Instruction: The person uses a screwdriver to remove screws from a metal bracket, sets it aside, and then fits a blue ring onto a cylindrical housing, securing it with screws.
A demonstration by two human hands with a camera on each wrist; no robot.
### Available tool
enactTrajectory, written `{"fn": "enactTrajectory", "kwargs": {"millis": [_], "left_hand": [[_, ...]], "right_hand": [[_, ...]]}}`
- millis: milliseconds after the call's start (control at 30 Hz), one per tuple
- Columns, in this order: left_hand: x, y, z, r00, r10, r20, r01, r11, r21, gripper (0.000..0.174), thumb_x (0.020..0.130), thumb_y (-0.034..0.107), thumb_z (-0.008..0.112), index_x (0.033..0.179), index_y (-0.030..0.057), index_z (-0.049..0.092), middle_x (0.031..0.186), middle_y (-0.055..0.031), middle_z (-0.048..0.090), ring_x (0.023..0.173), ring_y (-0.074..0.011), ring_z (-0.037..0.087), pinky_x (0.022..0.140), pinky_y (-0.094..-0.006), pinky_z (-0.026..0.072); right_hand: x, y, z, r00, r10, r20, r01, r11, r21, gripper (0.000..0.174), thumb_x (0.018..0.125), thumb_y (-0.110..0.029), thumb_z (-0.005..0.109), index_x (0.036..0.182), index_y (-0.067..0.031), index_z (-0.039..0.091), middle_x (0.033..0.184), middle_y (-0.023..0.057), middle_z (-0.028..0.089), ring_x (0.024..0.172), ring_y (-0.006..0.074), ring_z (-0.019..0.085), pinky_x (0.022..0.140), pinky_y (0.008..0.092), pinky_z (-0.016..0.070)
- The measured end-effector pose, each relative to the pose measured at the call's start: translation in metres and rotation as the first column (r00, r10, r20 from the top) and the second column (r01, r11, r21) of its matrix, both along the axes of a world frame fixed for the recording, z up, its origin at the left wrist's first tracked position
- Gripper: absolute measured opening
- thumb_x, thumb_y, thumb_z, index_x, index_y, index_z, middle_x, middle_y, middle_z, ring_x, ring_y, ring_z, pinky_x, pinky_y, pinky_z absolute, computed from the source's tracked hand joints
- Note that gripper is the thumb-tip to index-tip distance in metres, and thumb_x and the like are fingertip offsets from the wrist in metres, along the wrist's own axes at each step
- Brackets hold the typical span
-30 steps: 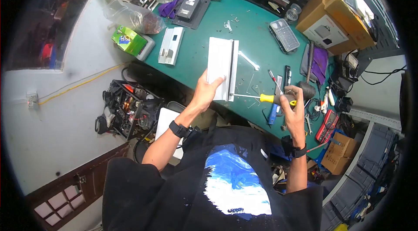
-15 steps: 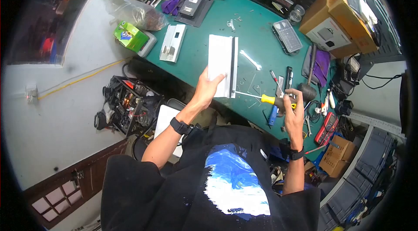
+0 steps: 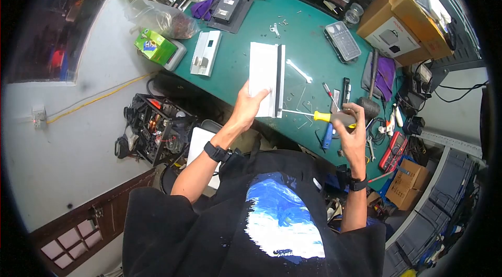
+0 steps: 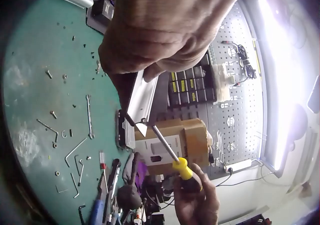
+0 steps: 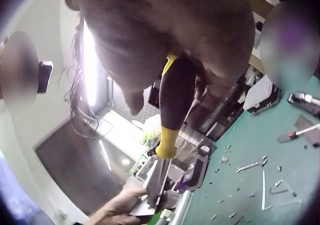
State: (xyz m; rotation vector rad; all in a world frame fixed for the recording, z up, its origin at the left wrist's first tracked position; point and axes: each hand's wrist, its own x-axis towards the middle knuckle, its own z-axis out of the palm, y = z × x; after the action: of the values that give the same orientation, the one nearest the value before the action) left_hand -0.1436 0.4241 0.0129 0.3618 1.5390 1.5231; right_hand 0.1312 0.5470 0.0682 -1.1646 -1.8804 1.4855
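My left hand grips a long white metal panel by its left side, the thumb lying across its face. Along the panel's right side runs a dark strip beside a pale flange. In my right hand is a screwdriver with a yellow and dark handle, fingers and thumb around the handle's end. Its shaft points left, the tip right at the flange near the panel's close end. From the left wrist, the shaft meets the panel's end by a small dark round part.
A second silver-white panel lies on the green bench to the left. An open-end wrench, hex keys, small screws and a rubber mallet lie to the right. A clear-lidded parts case and cardboard boxes stand farther back.
The right fingers have shifted slightly around the screwdriver's handle. Panel and screwdriver stay nearly in place, the tip still at the panel's near end.
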Motion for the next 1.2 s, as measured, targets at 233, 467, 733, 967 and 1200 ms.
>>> {"fn": "enactTrajectory", "kwargs": {"millis": [233,467,733,967,1200], "left_hand": [[0.0,-0.002,-0.006,1.0,-0.008,0.008,0.008,1.0,-0.001,0.049,0.099,0.007,0.068,0.142,-0.0057,0.049,0.133,-0.0168,0.064,0.123,-0.0218,0.062,0.107,-0.036,0.0492],[-0.001,0.0,-0.001,0.996,-0.015,0.091,0.021,0.997,-0.072,0.052,0.099,0.007,0.067,0.145,-0.0045,0.046,0.135,-0.0184,0.062,0.124,-0.024,0.062,0.105,-0.0384,0.0519],[-0.001,-0.004,-0.007,0.989,-0.031,0.144,0.039,0.998,-0.05,0.051,0.099,0.008,0.066,0.145,-0.0044,0.046,0.136,-0.018,0.062,0.125,-0.0239,0.062,0.104,-0.0384,0.0522],[0.001,-0.003,-0.006,0.992,-0.031,0.121,0.04,0.997,-0.07,0.05,0.1,0.007,0.065,0.145,-0.0032,0.047,0.136,-0.0177,0.062,0.125,-0.0239,0.062,0.105,-0.0384,0.0517],[-0.001,-0.001,-0.01,0.989,-0.034,0.145,0.045,0.996,-0.074,0.049,0.1,0.007,0.065,0.144,-0.0034,0.047,0.137,-0.0179,0.062,0.123,-0.0242,0.063,0.102,-0.0388,0.0543]], "right_hand": [[-0.001,0.001,0.0,0.994,0.032,-0.108,-0.034,0.999,-0.016,0.046,0.091,-0.007,0.074,0.131,-0.004,0.051,0.119,0.0102,0.062,0.11,0.0171,0.061,0.098,0.0328,0.0508],[-0.008,0.002,-0.006,0.961,-0.007,-0.275,0.01,1.0,0.008,0.035,0.094,-0.009,0.072,0.125,-0.0017,0.056,0.113,0.0092,0.063,0.106,0.0166,0.062,0.096,0.0321,0.0511],[-0.008,0.007,-0.001,0.984,-0.032,-0.177,0.021,0.998,-0.063,0.033,0.095,-0.007,0.07,0.124,-0.0018,0.056,0.114,0.0084,0.065,0.106,0.0161,0.063,0.095,0.0307,0.0517],[-0.004,0.011,-0.009,0.981,-0.033,-0.192,0.008,0.992,-0.129,0.034,0.094,-0.004,0.07,0.124,-0.0015,0.056,0.118,0.0085,0.066,0.11,0.0164,0.063,0.097,0.0313,0.0521],[-0.004,0.009,-0.014,0.985,-0.045,-0.166,0.025,0.993,-0.118,0.033,0.095,-0.008,0.074,0.123,-0.0016,0.057,0.115,0.0081,0.067,0.11,0.016,0.063,0.096,0.0311,0.0528]]}}
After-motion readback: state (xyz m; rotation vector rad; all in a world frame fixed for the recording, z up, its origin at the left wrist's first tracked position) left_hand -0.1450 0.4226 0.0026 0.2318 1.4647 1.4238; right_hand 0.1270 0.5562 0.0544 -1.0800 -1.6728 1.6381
